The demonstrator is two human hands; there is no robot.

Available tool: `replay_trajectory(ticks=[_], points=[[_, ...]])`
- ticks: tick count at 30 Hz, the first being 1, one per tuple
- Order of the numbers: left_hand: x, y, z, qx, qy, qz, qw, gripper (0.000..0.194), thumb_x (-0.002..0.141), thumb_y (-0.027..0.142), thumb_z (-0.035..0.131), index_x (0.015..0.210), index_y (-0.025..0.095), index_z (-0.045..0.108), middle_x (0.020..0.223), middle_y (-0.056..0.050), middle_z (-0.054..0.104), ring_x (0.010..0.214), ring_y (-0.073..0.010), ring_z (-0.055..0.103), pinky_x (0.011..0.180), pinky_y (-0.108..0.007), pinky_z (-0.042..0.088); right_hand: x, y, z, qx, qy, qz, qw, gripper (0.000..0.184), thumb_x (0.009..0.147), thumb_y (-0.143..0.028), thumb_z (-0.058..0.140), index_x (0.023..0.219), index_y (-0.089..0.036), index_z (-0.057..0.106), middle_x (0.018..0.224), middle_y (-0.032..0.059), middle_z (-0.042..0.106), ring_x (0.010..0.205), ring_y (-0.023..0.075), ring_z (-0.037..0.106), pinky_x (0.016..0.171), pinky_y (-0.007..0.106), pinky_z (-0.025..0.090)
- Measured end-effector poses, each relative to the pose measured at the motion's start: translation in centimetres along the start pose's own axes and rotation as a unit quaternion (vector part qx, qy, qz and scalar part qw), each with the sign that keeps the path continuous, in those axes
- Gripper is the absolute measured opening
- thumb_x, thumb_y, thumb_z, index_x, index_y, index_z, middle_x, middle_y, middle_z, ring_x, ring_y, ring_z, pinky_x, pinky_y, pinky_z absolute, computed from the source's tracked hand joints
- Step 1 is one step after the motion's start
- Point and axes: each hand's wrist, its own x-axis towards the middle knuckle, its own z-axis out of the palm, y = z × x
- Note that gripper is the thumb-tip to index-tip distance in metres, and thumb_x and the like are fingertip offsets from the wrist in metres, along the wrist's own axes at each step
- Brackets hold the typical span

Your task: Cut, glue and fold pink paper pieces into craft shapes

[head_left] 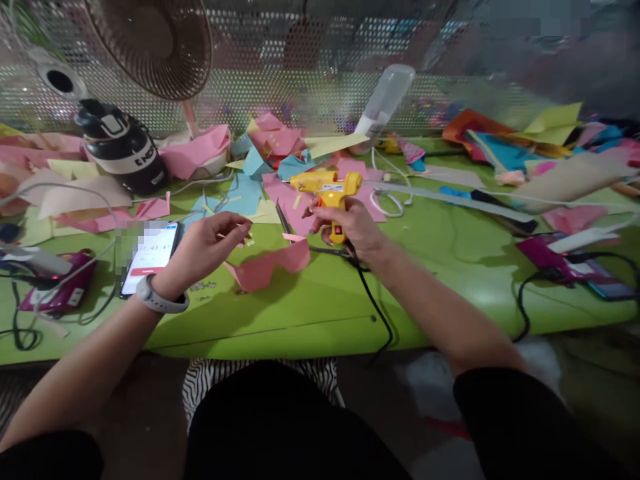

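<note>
The glue gun (325, 187), of smooth yellow plastic, was held upright over the green table (425, 300) by the right hand (356, 228), whose fingers were clamped around its handle, a grip presumably chosen to put the trigger within reach. Its nozzle faced left, which would set the tip away from the gripping hand. A long, translucent glue stick (450, 201) projected from the gun's back, and a flexible black cord (370, 297) trailed from below its handle.

Left of the gun, the left hand (213, 241) was poised with curled fingers, the thumb near the forefinger; whether anything was pinched there could not be told. Below and left of the gun lay a creased pink paper strip (270, 265). Farther left of the gun, a flat phone (150, 257) lay screen up, likely for easy reading. Behind the gun leaned a cloudy, cylindrical bottle (387, 100).
</note>
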Motion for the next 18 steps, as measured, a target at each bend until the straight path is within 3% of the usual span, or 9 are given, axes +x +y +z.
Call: replay_trajectory(ticks=[2, 4, 7, 9, 14, 18], points=[[-0.5, -1.1, -0.4, 0.095, -0.018, 0.019, 0.995, 0.039, 0.087, 0.050, 0.066, 0.107, 0.017, 0.073, 0.095, -0.011, 0.073, 0.082, -0.0208, 0.068, 0.073, -0.033, 0.053, -0.8, 0.2, -0.2, -0.011, -0.019, 0.009, 1.000, 0.028, 0.070, -0.039, 0.077, 0.083, -0.017, 0.067, 0.072, 0.0021, 0.069, 0.049, 0.0099, 0.058, 0.037, 0.020, 0.041], [-0.9, -2.1, -0.4, 0.162, -0.076, 0.045, 0.983, 0.048, 0.076, 0.054, 0.076, 0.110, 0.020, 0.073, 0.106, -0.012, 0.071, 0.095, -0.0259, 0.066, 0.084, -0.039, 0.051, -1.7, 0.5, -0.2, -0.023, -0.039, 0.008, 0.999, 0.025, 0.073, -0.038, 0.077, 0.083, -0.017, 0.067, 0.060, -0.0010, 0.065, 0.044, 0.0098, 0.055, 0.037, 0.022, 0.041], [-1.2, -3.4, 0.0, 0.202, -0.137, 0.076, 0.967, 0.053, 0.061, 0.047, 0.087, 0.108, 0.026, 0.075, 0.121, -0.010, 0.067, 0.117, -0.0346, 0.058, 0.104, -0.052, 0.040, -2.8, 0.9, 0.1, -0.017, -0.067, -0.007, 0.998, 0.022, 0.076, -0.038, 0.076, 0.083, -0.019, 0.066, 0.055, -0.0029, 0.061, 0.043, 0.0106, 0.054, 0.038, 0.023, 0.043], [-1.1, -4.0, 0.0, 0.199, -0.145, 0.083, 0.966, 0.048, 0.062, 0.043, 0.086, 0.106, 0.028, 0.075, 0.123, -0.009, 0.067, 0.121, -0.0353, 0.055, 0.108, -0.054, 0.035, -3.4, 1.0, 0.4, -0.009, -0.085, -0.001, 0.996, 0.023, 0.077, -0.039, 0.075, 0.084, -0.019, 0.065, 0.055, -0.0031, 0.061, 0.044, 0.0107, 0.055, 0.038, 0.023, 0.043], [-0.8, -3.8, -0.2, 0.159, -0.180, 0.085, 0.967, 0.031, 0.076, 0.043, 0.077, 0.093, 0.018, 0.073, 0.094, -0.008, 0.072, 0.093, -0.0234, 0.064, 0.090, -0.039, 0.045, -4.6, 1.3, 0.7, -0.011, -0.115, 0.024, 0.993, 0.026, 0.077, -0.040, 0.076, 0.087, -0.019, 0.064, 0.077, 0.0011, 0.067, 0.049, 0.0090, 0.056, 0.039, 0.022, 0.045], [-0.9, -2.9, -0.4, 0.037, -0.178, 0.029, 0.983, 0.029, 0.080, 0.043, 0.076, 0.083, 0.015, 0.068, 0.080, -0.002, 0.067, 0.073, -0.0142, 0.059, 0.070, -0.028, 0.045, -5.8, 1.8, 0.9, -0.019, -0.146, 0.037, 0.988, 0.022, 0.080, -0.039, 0.075, 0.086, -0.021, 0.064, 0.077, 0.0001, 0.064, 0.046, 0.0071, 0.052, 0.039, 0.023, 0.046]])
